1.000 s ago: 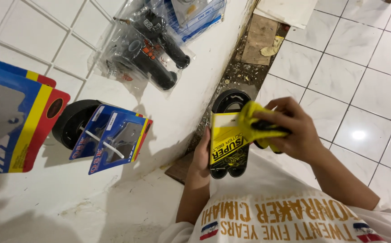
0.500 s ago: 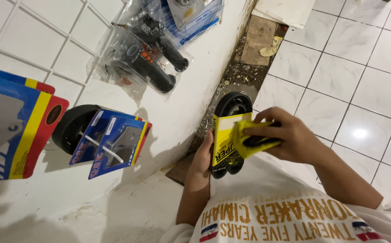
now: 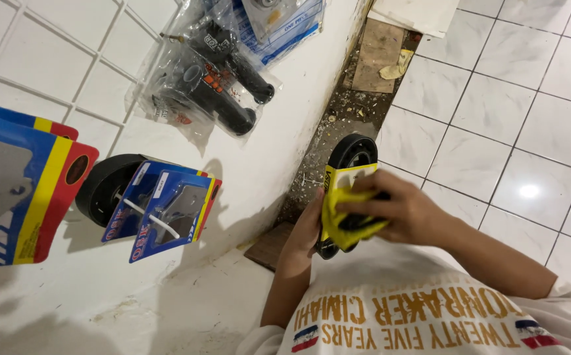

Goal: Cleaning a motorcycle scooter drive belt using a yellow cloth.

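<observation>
Yellow card pkg (image 3: 346, 197) w/ black round part, both hands' fingers (image 3: 371, 204) clenched on it.

The one camera is sitting on the person's head, looking steeply down and close at both hands, taking in the white wall (image 3: 246, 171) and tiled floor (image 3: 496, 151).

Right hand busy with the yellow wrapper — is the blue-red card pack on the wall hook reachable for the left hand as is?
Probably not yet: the left hand is gripping the black wheel. Nothing blocks the way to the card pack.
</observation>
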